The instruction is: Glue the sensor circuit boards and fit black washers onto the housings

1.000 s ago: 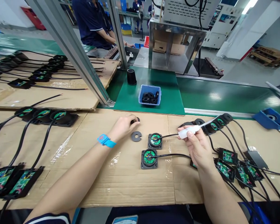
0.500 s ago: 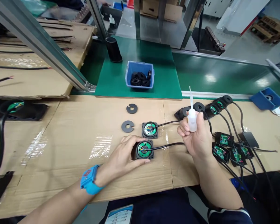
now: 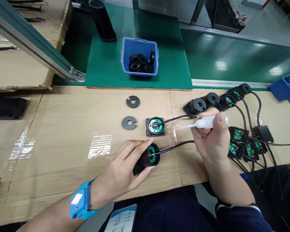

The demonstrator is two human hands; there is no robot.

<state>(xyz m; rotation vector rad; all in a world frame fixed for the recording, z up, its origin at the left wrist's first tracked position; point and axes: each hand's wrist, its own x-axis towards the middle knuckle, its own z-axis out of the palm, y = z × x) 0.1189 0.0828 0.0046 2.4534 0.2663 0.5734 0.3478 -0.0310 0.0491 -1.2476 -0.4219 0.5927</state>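
My left hand (image 3: pixel 128 164) is closed around a black cylindrical housing (image 3: pixel 143 162), tilted so its open end with a green circuit board (image 3: pixel 151 154) faces right. A black cable (image 3: pixel 176 147) runs from that board toward my right hand (image 3: pixel 212 141). In the right hand is a small white squeeze bottle (image 3: pixel 205 122), held on its side with the thin nozzle pointing left. A second housing (image 3: pixel 155 126) stands upright just behind the first, its round board and coloured wires showing. Two dark grey slotted rings (image 3: pixel 129 123) lie flat to the left of it.
A blue bin (image 3: pixel 140 72) of black rings sits on the green mat (image 3: pixel 169 64). Black housings (image 3: pixel 199 105) stand in a row at right, cabled to several small open boxes (image 3: pixel 239 133). A metal post (image 3: pixel 33 38) slants across the left. Another blue bin (image 3: pixel 285 87) is far right.
My left hand has tipped the near housing from upright onto a slant. The bottle in my right hand has turned from nozzle-up to nozzle pointing left. The view has moved closer and lower.
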